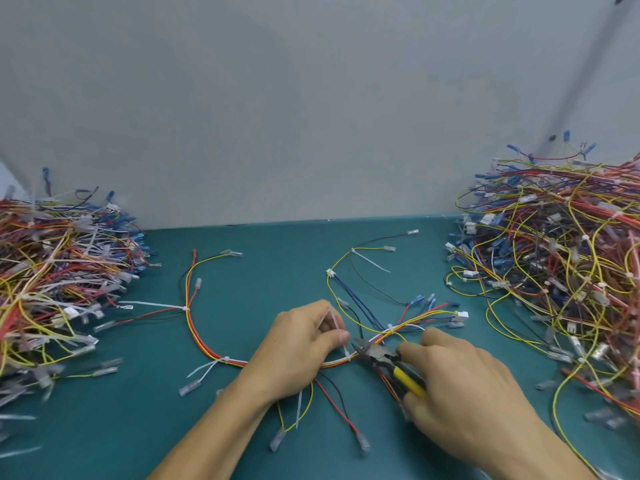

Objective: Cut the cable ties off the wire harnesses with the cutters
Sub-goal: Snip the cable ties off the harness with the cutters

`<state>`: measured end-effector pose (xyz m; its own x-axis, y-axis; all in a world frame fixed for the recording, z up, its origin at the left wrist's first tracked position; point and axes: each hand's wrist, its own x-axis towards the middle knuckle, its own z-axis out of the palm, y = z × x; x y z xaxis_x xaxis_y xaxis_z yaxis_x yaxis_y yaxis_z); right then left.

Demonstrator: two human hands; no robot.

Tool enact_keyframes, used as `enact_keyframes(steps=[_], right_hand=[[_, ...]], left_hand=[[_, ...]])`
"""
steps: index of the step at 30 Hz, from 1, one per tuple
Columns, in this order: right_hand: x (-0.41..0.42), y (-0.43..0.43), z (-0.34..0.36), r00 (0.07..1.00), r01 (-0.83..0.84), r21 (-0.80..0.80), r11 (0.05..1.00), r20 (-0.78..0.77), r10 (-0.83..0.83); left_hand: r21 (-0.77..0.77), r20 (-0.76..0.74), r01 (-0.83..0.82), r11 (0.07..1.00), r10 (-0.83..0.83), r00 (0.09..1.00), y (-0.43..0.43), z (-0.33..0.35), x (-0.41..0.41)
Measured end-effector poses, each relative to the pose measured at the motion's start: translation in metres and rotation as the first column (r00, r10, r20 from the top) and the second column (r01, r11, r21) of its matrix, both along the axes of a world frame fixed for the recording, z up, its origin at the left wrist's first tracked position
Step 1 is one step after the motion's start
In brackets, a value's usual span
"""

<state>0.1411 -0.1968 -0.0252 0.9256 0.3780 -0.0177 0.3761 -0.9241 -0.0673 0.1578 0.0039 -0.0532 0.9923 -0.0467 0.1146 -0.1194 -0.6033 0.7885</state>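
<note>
"Two hands at mid tabletop (277, 265). Entry for the left hand (298, 344)?"

"It rests over the wire harness (237, 362), which lies flat in a long curve across the teal surface. Thumb and forefinger are clamped together on the white tail of a cable tie (335, 323), holding it up off the bundle."

"Right hand (460, 382)?"

"Fingers wrapped round the yellow handles of the cutters (375, 353). The nose of the tool points left, at the spot where that tie circles the wires, just beside the left thumb. The jaws look slightly parted, though blur makes this uncertain."

"Other ties on the same harness?"

"Several, each white with a loose tail: one at the left branch point (187, 308), one lower on the curve (225, 359), one right of the cutters where the blue leads fan out (390, 328), and one far back on the yellow lead (353, 250)."

"Surroundings?"

"One heap of harnesses (52, 271) at the left edge and a bigger tangled heap (554, 258) at the right, both well apart from the hands. A plain grey wall (311, 116) stands behind"
</note>
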Motion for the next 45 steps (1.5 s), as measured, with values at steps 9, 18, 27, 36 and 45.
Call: enact_keyframes(steps=[9, 18, 27, 36, 45], right_hand=[[-0.008, 0.007, -0.001, 0.999, -0.028, -0.049, 0.998, -0.025, 0.027], [-0.012, 0.012, 0.001, 1.000, -0.011, -0.076, 0.997, -0.019, 0.010], [-0.012, 0.013, -0.004, 0.998, -0.027, -0.076, 0.997, -0.062, 0.022], [-0.013, 0.017, -0.009, 0.998, -0.014, -0.126, 0.992, -0.062, 0.006], [-0.013, 0.010, -0.006, 1.000, 0.009, -0.077, 0.997, -0.023, -0.011]], left_hand=[[-0.191, 0.004, 0.006, 0.982, -0.005, 1.000, -0.001, -0.001, -0.002], [-0.219, 0.028, -0.018, 0.976, 0.025, 0.999, -0.010, -0.005, -0.005], [-0.167, 0.094, -0.088, 0.982, 0.105, 0.990, -0.014, -0.010, -0.006], [-0.243, 0.030, -0.098, 0.965, 0.109, 0.994, -0.014, -0.010, -0.005], [-0.242, 0.021, -0.074, 0.967, 0.081, 0.996, -0.011, -0.008, -0.003]])
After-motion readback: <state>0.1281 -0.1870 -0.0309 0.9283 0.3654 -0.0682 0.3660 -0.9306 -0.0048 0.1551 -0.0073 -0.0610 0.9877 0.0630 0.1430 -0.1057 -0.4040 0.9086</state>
